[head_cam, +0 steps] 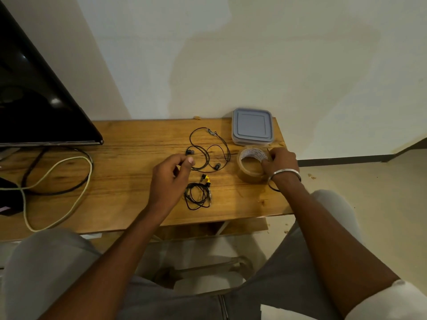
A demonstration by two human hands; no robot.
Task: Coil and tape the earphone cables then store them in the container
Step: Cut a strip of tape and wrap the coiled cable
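The left hand (172, 179) sits at mid-frame with its fingers curled in and the thumb tip pressed toward the forefinger. That thumb lies right at the lower-left loop of the loose earphone (216, 166), just below one of its black buds (190, 152). Whether a strand is actually pinched there I cannot tell, as the wire is too thin against the fingers.

To the right, the right hand (282, 161) grips the brown tape roll (248, 175), fingers hooked over its far-right rim. The roll lies tilted on the table (129, 172). A metal bangle (286, 173) circles that wrist.

The loose earphone sprawls between the two hands. Its loops run mostly left to right across the centre of the frame, with one strand rising toward an inline piece higher up. It lies up and to the right of the left hand, which is the nearer of the two, so gathering it likely falls to that hand while the right manages the tape.

Below it, toward the table's near edge, a second earphone (198, 195) lies bundled in a tight coil with a yellow bit at its top.

The container (251, 125), grey-blue with its lid on, sits just above the roll against the wall, so it has yet to be opened.

The roll's pale inner core carries print, but it is too small to read. A dark monitor (34, 100) fills the upper left.
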